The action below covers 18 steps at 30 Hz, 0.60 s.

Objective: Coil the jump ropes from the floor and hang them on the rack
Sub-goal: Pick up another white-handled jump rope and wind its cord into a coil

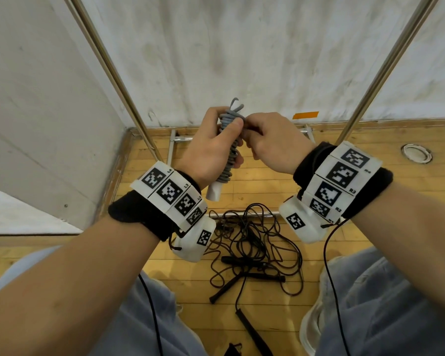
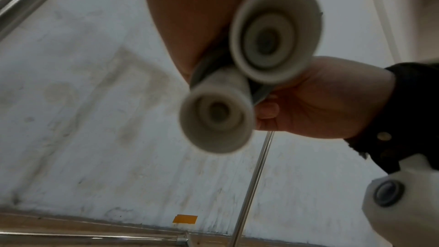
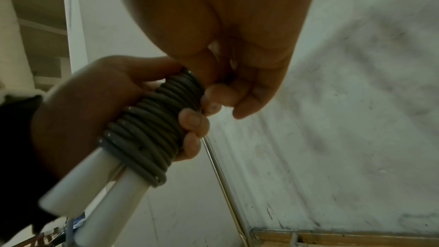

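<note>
1. Two white handles [image 3: 99, 185] lay side by side, bound together by tight turns of the grey jump rope [image 1: 231, 147], and the bundle was held up in front of the wall.
2. The left hand [image 1: 211, 150] was wrapped around the coiled bundle, thumb across the upper turns and fingers curled behind.
3. The right hand [image 1: 272, 142] pinched the cord near the top of the coil, its fingertips [image 3: 211, 100] pressed against the wraps.
4. A tangle of black jump ropes [image 1: 254, 250] lay on the wooden floor [image 1: 370, 191] below the hands.
5. The rack [image 1: 118, 73] stood against the wall, its metal poles rising on either side.
</note>
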{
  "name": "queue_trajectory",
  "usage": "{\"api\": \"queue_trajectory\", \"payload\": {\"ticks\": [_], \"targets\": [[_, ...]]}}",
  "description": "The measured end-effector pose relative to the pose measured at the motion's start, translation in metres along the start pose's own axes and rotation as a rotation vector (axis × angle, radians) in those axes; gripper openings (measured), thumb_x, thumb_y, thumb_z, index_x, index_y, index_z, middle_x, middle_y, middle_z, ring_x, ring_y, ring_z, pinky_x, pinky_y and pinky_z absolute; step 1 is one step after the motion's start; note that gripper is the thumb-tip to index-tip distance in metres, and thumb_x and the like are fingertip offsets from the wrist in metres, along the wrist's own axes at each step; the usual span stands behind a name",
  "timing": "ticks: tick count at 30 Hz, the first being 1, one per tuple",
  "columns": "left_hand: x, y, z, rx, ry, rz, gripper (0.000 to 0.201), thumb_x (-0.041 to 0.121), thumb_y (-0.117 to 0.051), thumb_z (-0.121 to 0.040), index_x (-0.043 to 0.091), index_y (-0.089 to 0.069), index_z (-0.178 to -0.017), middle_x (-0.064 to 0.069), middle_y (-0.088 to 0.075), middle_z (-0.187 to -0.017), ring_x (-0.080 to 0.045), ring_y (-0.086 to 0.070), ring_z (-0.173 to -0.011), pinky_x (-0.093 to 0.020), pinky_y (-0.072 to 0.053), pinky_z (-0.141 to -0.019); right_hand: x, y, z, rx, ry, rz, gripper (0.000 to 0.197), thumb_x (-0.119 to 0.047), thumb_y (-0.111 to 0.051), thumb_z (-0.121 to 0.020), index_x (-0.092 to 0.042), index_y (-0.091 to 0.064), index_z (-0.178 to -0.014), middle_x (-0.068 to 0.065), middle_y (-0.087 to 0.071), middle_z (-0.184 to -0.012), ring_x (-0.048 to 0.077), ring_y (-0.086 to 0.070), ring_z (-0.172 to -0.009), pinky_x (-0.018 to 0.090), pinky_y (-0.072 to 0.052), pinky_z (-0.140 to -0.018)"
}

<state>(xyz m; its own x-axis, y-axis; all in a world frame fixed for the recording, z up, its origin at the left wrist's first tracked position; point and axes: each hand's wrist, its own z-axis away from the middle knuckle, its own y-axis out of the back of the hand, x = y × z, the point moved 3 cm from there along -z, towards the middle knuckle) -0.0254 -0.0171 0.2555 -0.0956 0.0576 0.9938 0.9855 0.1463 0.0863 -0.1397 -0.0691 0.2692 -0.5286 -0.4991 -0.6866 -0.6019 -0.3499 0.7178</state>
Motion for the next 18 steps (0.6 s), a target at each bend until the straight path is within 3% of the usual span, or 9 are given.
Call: {"api": "queue_trajectory", "payload": {"ticks": [4, 8, 11, 14, 18], "targets": [[-0.0002, -0.0005, 0.0004, 0.016, -0.003, -0.034, 0.005, 0.022, -0.045, -0.099, 0.021, -0.040, -0.099, -0.013, -0.055, -0.086, -0.025, -0.055, -0.052, -0.034, -0.047, -0.049, 0.0005, 0.0028, -0.0011, -0.033, 0.001, 0.029, 0.018, -0.016, -0.046, -0.095, -0.009, -0.061, -0.090, -0.004, -0.056, -0.068, 0.018, -0.057, -0.067, 0.025, -0.041, -0.057], [0.0014, -0.0004, 0.0020, 0.049, -0.009, 0.007, 0.015, 0.026, -0.050, -0.095, 0.018, -0.038, -0.094, -0.011, -0.057, -0.083, -0.025, -0.056, -0.052, -0.035, -0.047, -0.049, 0.0013, 0.0023, -0.0014, 0.003, -0.016, -0.022, 0.025, -0.014, -0.039, -0.097, -0.011, -0.060, -0.082, -0.005, -0.060, -0.072, 0.013, -0.063, -0.063, 0.016, -0.044, -0.054], [0.0024, -0.0001, 0.0028, 0.079, 0.001, 0.039, 0.023, 0.032, -0.054, -0.087, 0.018, -0.037, -0.092, -0.014, -0.058, -0.083, -0.026, -0.056, -0.051, -0.034, -0.047, -0.048, 0.0026, 0.0007, -0.0028, 0.014, -0.047, -0.100, 0.025, -0.015, -0.042, -0.097, -0.010, -0.063, -0.084, -0.001, -0.065, -0.079, 0.013, -0.064, -0.061, 0.022, -0.048, -0.061], [0.0018, 0.0001, 0.0038, 0.124, -0.008, 0.072, 0.018, 0.028, -0.053, -0.091, 0.018, -0.038, -0.091, -0.011, -0.059, -0.079, -0.025, -0.057, -0.051, -0.033, -0.048, -0.048, 0.0009, 0.0002, -0.0038, 0.022, -0.047, -0.094, 0.025, -0.016, -0.044, -0.097, -0.006, -0.067, -0.092, 0.002, -0.067, -0.081, 0.012, -0.064, -0.061, 0.024, -0.050, -0.063], [0.0025, -0.0009, 0.0026, 0.189, -0.041, 0.043, 0.014, 0.021, -0.049, -0.097, 0.021, -0.037, -0.091, -0.011, -0.058, -0.086, -0.023, -0.057, -0.059, -0.028, -0.048, -0.048, -0.0036, 0.0013, -0.0019, 0.149, 0.004, -0.047, 0.026, -0.017, -0.045, -0.096, -0.009, -0.067, -0.083, 0.001, -0.068, -0.077, 0.007, -0.066, -0.057, 0.021, -0.051, -0.063]]}}
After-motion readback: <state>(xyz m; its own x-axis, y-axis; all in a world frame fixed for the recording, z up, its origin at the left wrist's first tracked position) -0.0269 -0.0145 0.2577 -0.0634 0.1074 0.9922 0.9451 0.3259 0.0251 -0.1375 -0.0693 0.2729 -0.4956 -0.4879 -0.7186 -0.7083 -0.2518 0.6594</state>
